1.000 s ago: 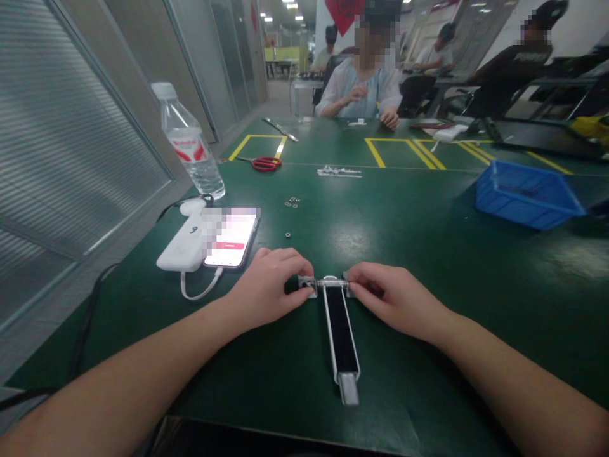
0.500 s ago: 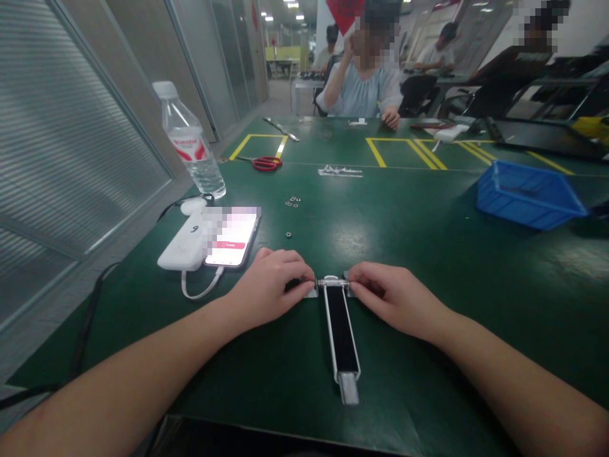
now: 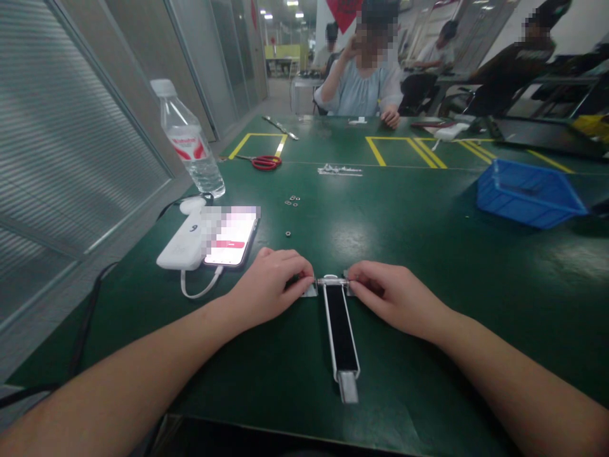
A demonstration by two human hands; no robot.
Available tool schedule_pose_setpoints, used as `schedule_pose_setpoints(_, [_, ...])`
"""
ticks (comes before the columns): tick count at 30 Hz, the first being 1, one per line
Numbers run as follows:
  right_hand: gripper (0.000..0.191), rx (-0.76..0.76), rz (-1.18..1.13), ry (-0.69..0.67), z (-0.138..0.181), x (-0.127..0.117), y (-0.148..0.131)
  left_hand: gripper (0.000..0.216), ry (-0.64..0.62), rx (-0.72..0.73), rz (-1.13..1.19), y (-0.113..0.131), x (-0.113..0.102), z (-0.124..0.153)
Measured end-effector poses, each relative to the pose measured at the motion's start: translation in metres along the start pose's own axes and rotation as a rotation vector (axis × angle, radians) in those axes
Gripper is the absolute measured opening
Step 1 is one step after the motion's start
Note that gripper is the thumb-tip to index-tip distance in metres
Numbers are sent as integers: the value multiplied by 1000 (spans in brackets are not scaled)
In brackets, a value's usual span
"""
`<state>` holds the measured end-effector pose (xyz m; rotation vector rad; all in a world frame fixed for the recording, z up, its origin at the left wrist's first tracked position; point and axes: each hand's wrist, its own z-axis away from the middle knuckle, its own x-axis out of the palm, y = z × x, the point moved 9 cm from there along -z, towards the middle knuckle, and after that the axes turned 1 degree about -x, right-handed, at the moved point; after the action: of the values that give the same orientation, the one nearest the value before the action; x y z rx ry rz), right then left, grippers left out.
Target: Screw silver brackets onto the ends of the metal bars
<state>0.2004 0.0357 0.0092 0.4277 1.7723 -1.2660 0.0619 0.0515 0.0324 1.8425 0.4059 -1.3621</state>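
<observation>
A long metal rail with a black insert [image 3: 341, 333] lies on the green table [image 3: 428, 254], pointing toward me. A short metal crosspiece [image 3: 332, 281] sits at its far end. My left hand [image 3: 269, 289] pinches the small metal bracket at the left end of that crosspiece. My right hand [image 3: 390, 298] pinches the right end. Both hands have their fingers closed on the part and rest on the table.
A phone [image 3: 231, 238] lies on a white power bank [image 3: 183, 244] with a cable, left of my hands. Behind stand a water bottle [image 3: 188, 139], red scissors [image 3: 265, 163], small loose nuts [image 3: 292, 202], metal parts [image 3: 339, 170] and a blue bin [image 3: 528, 193]. A person [image 3: 364, 82] sits opposite.
My left fingers have slid further over the left bracket, covering it more. The person opposite has raised a hand to the head. The rail has stayed put.
</observation>
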Motion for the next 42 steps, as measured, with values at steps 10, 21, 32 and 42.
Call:
schedule_pose_setpoints(10, [14, -8, -6, 1, -1, 0, -1, 10, -4, 24, 4, 2, -1, 1])
schedule_pose_setpoints(21, [14, -6, -11, 3, 0, -1, -1, 12, 44, 49, -12, 0, -2, 2])
schedule_pose_setpoints(32, [13, -5, -11, 1, 0, 0, 0, 9, 40, 56, 12, 1, -3, 2])
schedule_pose_setpoints(42, [13, -2, -13, -1, 0, -1, -1, 8, 35, 50, -18, -1, -2, 2])
